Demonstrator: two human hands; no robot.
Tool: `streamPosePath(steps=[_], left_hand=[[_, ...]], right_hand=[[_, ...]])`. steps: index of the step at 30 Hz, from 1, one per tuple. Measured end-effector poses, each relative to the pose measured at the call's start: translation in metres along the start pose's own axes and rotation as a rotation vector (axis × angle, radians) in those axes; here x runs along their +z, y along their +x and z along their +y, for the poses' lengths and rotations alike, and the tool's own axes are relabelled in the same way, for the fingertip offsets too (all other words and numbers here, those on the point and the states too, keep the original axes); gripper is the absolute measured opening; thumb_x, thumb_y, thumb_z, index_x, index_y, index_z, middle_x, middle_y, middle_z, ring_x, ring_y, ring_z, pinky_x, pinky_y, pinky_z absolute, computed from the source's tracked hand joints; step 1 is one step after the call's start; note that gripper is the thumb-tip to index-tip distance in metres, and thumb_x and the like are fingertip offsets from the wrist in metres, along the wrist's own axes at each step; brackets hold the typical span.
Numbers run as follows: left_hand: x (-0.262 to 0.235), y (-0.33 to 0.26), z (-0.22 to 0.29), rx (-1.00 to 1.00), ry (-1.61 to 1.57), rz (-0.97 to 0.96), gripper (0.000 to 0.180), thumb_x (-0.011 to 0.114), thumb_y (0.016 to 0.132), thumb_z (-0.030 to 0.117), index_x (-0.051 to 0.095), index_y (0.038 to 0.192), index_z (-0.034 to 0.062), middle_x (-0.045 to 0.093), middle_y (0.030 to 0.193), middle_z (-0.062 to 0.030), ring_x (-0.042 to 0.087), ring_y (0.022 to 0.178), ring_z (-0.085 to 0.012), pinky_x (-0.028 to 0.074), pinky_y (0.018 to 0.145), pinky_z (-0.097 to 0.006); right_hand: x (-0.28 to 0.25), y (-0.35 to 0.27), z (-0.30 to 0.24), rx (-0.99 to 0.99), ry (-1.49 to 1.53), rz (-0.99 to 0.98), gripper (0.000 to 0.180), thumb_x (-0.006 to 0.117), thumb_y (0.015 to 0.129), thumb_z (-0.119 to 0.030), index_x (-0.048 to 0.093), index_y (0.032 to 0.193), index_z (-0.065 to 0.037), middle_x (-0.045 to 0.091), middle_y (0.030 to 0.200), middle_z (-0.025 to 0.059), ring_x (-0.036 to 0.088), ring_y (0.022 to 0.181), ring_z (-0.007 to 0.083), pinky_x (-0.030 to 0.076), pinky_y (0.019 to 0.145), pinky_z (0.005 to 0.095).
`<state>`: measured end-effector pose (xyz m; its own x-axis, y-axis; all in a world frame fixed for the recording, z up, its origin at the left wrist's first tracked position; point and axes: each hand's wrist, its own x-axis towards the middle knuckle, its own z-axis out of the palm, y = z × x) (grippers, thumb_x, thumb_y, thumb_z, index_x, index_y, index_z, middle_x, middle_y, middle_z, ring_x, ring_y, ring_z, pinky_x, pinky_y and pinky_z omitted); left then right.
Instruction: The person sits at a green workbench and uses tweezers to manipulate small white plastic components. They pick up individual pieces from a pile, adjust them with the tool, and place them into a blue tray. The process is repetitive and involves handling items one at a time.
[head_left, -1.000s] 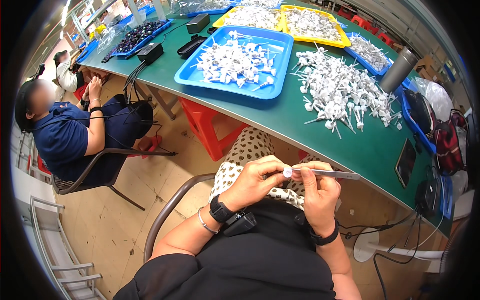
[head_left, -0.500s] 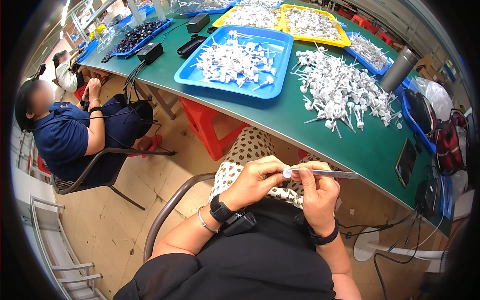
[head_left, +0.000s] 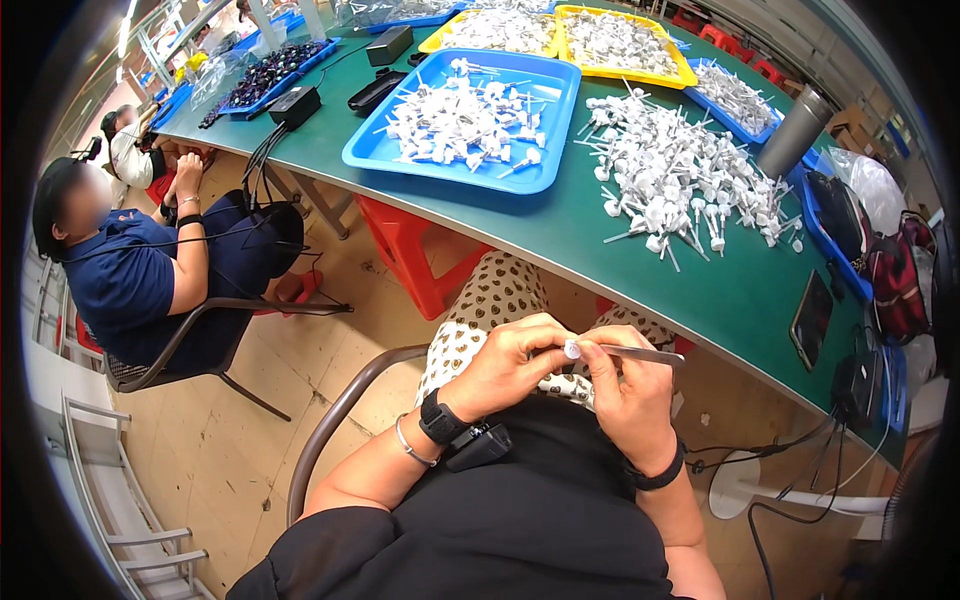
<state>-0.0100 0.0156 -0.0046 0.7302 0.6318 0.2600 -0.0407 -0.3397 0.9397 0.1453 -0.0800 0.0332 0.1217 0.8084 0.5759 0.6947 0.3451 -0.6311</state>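
Note:
Above my lap, my left hand (head_left: 513, 362) pinches a small white plastic piece with a round head (head_left: 572, 349) between thumb and fingertips. Closed around a slim, flat silver metal tool (head_left: 645, 353) is my right hand (head_left: 635, 392). The tool's wider end sticks out to the right past the knuckles; fingers hide its other end, beside the white piece. Whether it is tweezers or a blade handle I cannot tell. On the green table (head_left: 560, 235) ahead lie a loose heap of white stemmed pieces (head_left: 680, 170) and a blue tray (head_left: 545, 180) holding more of them.
Yellow trays (head_left: 690, 82) of white pieces stand farther back. Toward the right are a grey metal flask (head_left: 797, 130), a phone (head_left: 811, 318) and a dark bag (head_left: 900, 280). A red stool (head_left: 410, 260) sits under the table; a seated person (head_left: 130, 260) is at the left.
My right hand has turned slightly, and the tool's outer end has drawn in to the left and tipped a little downward. My left hand keeps its pinch on the white piece.

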Motion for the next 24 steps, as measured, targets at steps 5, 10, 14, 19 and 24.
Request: streamPosePath(steps=[5,10,14,19,24], left_hand=[[-0.004,0.002,0.008,-0.099,-0.144,0.056,0.012,0.068,0.096,0.008,0.072,0.103,0.0000,0.067,0.093,-0.0051,0.065,0.078,-0.0112,0.053,0.069,-0.025],[-0.003,0.000,0.004,-0.066,-0.109,0.065,0.013,0.068,0.096,0.009,0.072,0.103,0.0003,0.067,0.094,-0.0051,0.065,0.077,-0.0103,0.053,0.068,-0.024],[-0.003,-0.001,0.003,-0.047,-0.052,0.054,0.012,0.067,0.096,0.008,0.072,0.104,0.0009,0.067,0.094,-0.0049,0.065,0.078,-0.0103,0.053,0.069,-0.024],[-0.003,-0.002,0.004,-0.062,-0.070,0.050,0.012,0.066,0.097,0.008,0.072,0.105,0.0011,0.067,0.094,-0.0051,0.065,0.079,-0.0104,0.053,0.069,-0.024],[-0.002,-0.001,0.004,-0.064,-0.075,0.046,0.013,0.066,0.097,0.009,0.071,0.105,0.0008,0.067,0.094,-0.0050,0.065,0.078,-0.0103,0.053,0.069,-0.024]], right_hand=[[0.010,-0.006,0.000,0.245,0.410,0.165,0.011,0.067,0.096,-0.005,0.067,0.104,0.003,0.070,0.093,0.0090,0.067,0.076,0.0146,0.053,0.066,0.0262],[0.015,-0.008,0.003,0.220,0.408,0.192,0.011,0.067,0.096,-0.006,0.067,0.102,0.004,0.070,0.094,0.0098,0.068,0.076,0.0153,0.053,0.066,0.0264],[0.015,-0.008,0.002,0.222,0.374,0.188,0.010,0.065,0.097,-0.004,0.066,0.101,0.004,0.070,0.092,0.0102,0.070,0.077,0.0160,0.055,0.068,0.0270],[0.012,-0.009,0.002,0.254,0.363,0.119,0.013,0.059,0.101,-0.006,0.061,0.105,0.006,0.070,0.097,0.0121,0.071,0.087,0.0171,0.059,0.082,0.0291],[0.012,-0.009,0.002,0.265,0.361,0.130,0.013,0.059,0.101,-0.006,0.061,0.105,0.006,0.071,0.096,0.0121,0.071,0.086,0.0168,0.060,0.082,0.0291]])
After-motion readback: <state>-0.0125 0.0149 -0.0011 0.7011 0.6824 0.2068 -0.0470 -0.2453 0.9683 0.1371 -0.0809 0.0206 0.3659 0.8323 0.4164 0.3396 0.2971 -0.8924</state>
